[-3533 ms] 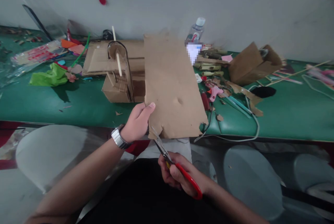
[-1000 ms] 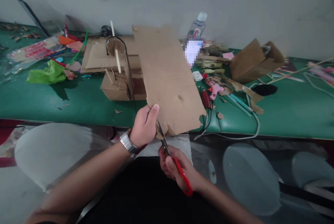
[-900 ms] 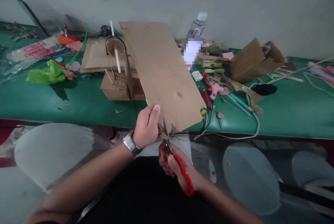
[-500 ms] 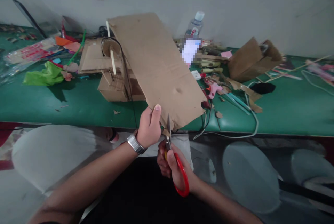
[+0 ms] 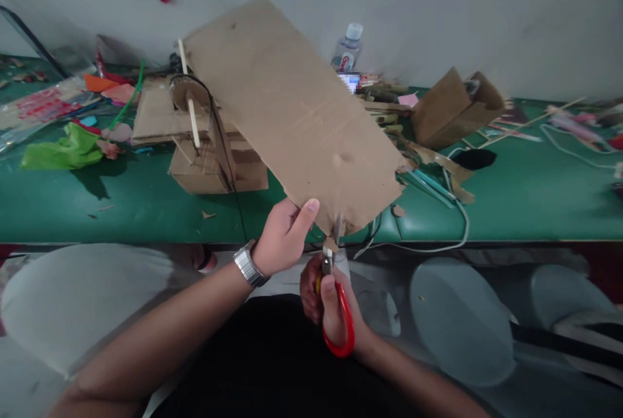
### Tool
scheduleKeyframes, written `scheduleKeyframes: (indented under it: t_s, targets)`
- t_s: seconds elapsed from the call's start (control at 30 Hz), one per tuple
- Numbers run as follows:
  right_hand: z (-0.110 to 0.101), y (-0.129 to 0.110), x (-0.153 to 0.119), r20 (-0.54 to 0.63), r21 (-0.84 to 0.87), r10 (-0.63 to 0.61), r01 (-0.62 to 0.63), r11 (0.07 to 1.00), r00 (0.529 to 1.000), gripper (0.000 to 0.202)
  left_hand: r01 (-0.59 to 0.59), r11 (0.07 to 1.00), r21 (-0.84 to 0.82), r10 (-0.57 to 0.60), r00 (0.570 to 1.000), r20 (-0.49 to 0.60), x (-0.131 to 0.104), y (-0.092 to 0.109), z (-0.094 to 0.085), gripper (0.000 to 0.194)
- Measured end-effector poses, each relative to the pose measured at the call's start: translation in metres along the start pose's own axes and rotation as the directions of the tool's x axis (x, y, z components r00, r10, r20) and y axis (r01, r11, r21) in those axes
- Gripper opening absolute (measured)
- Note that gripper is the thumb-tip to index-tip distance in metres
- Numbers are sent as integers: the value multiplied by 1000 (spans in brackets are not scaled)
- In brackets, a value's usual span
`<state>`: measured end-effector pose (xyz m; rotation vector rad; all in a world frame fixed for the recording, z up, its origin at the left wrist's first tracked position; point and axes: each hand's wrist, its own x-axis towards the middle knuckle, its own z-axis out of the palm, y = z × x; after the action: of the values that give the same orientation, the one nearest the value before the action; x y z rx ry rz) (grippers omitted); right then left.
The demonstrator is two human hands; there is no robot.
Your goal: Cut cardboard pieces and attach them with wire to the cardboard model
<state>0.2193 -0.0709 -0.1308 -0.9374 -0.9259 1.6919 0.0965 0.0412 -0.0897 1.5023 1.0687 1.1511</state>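
A large flat cardboard sheet (image 5: pixel 302 113) slants up and away from me, its near corner over the table's front edge. My left hand (image 5: pixel 287 233), with a metal watch on the wrist, pinches the sheet's near left edge, thumb on top. In my right hand (image 5: pixel 333 307) are red-handled scissors (image 5: pixel 346 333), their blades at the sheet's near edge. A small cardboard flap (image 5: pixel 331 245) lies at the blades. Behind the sheet, at the left, stands a cardboard structure (image 5: pixel 199 168) with a round disc and a pale stick.
The green table (image 5: pixel 136 210) carries a green plastic bag (image 5: pixel 65 148) at left. A bottle (image 5: pixel 348 48), an open cardboard box (image 5: pixel 455 110), scraps and a white cable (image 5: pixel 467 223) are at right. Grey stools (image 5: pixel 462 320) stand below.
The sheet and both hands now appear farther right in the view, while the background has shifted left. The sheet covers more of the phone, and the scissors remain at its near edge.
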Motion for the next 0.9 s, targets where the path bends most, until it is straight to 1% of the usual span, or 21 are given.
scheduleKeyframes:
  t_s: [0.13,0.33,0.43,0.53,0.6,0.73,0.83,0.9]
  targets:
    - [-7,1,-2,-23,-86,-50,48,995,998,53,-75,995,70,70,995,72,2,9,0,55]
    - [-25,-2,-5,17,-190,-133,133,973,991,46,-133,991,28,127,979,161,7,23,4,54]
    - [-28,-7,-4,6,-209,-185,182,961,983,47,-154,988,30,145,967,210,10,31,6,54]
    - [-27,-14,-2,-30,-188,-178,170,967,984,53,-188,982,35,174,954,244,12,38,9,49]
    - [-27,-18,-1,-33,-166,-161,153,974,986,55,-220,974,58,198,946,256,14,42,10,46]
    - [-34,-18,-1,-20,-196,-193,185,963,981,53,-274,957,96,239,931,276,17,49,12,41]
    - [-42,-17,-2,-8,-249,-216,207,946,976,54,-291,956,50,260,911,320,17,55,13,37]
    - [-46,-20,-2,24,-280,-222,220,935,975,55,-273,962,2,255,901,350,17,57,11,36]
